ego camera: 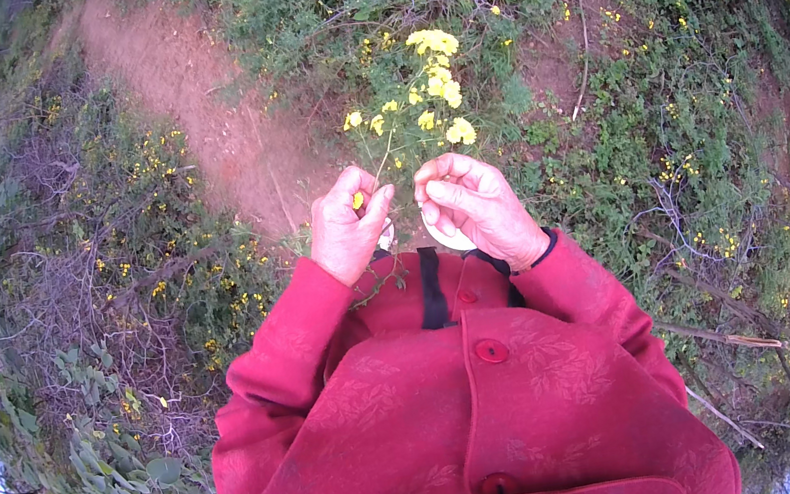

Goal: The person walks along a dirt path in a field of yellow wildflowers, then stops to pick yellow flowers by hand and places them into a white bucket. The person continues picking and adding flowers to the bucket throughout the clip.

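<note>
Before my red buttoned coat [418, 410], my left hand [354, 222] grips the thin stem of a yellow-flowered sprig [385, 150] between thumb and fingers. The sprig's blooms [440, 81] spread above and between both hands, and its lower leafy stem [388, 278] hangs below the left hand over the coat. A small yellow bloom [358, 200] shows at the left fingers. My right hand [467, 195] is close by on the right, its fingers curled and the thumb near the fingertips. Whether it pinches anything small cannot be told. White shoes [448, 236] show partly beneath the hands.
A bare reddish dirt path [219, 128] runs from the upper left towards my feet. Dry twiggy shrubs with small yellow flowers [166, 287] stand at the left. Green undergrowth [615, 140] covers the right, with a broken branch [726, 337] and a thin stick [583, 46].
</note>
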### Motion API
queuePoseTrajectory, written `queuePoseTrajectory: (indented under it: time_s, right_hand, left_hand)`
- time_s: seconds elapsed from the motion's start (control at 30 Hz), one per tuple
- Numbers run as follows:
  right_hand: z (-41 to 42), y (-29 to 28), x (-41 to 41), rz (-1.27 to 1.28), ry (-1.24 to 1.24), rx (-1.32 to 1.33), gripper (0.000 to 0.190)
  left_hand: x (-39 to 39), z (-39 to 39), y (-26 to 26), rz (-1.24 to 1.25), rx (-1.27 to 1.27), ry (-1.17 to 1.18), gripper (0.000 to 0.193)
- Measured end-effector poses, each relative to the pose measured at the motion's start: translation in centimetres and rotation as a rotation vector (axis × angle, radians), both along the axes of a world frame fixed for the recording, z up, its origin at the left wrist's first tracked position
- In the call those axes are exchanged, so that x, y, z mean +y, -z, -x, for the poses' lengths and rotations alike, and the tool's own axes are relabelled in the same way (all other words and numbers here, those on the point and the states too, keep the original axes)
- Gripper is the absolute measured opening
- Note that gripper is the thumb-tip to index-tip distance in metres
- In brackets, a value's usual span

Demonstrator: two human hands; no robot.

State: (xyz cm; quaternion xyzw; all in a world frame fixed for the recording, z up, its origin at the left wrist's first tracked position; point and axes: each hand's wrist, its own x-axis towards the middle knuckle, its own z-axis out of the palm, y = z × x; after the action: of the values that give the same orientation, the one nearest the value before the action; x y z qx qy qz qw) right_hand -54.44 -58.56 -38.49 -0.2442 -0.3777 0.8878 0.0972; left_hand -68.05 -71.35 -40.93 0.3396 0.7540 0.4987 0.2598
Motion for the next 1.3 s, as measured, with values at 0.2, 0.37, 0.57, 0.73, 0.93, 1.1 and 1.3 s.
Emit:
queuePoseTrajectory:
  time_s: [0.2, 0.37, 0.57, 0.73, 0.93, 1.1, 1.3]
  right_hand:
    - [1.4, -0.3, -0.5, -0.196, -0.203, -0.139, 0.019]
    - [2.1, 0.2, -0.9, -0.445, -0.292, -0.185, 0.026]
    - [2.3, 0.9, 0.2, -0.786, -0.442, -0.206, 0.020]
    - [2.3, 1.7, 0.3, -1.145, -0.308, 0.030, 0.012]
    - [1.5, 2.3, -0.9, -0.656, -0.167, -0.141, 0.011]
    - [-1.7, 3.8, 1.9, -0.311, -0.005, -0.093, 0.009]
    - [-5.3, 6.5, 4.4, -1.634, -0.362, -0.683, 0.047]
  left_hand:
    - [0.3, -0.8, 0.4, 0.009, 0.156, -0.003, 0.020]
    - [0.1, -1.3, 1.2, 0.019, 0.142, 0.101, 0.028]
    - [0.2, -1.6, 1.7, 0.110, 0.049, 0.254, 0.028]
    - [0.3, -1.7, 1.6, 0.117, 0.081, 0.253, 0.027]
    - [0.3, -1.5, 1.8, 0.095, 0.072, 0.194, 0.024]
    - [-0.1, -0.8, 2.1, 0.173, 0.075, 0.176, 0.022]
    - [-0.8, 0.3, 2.4, 0.226, 0.209, 0.204, 0.023]
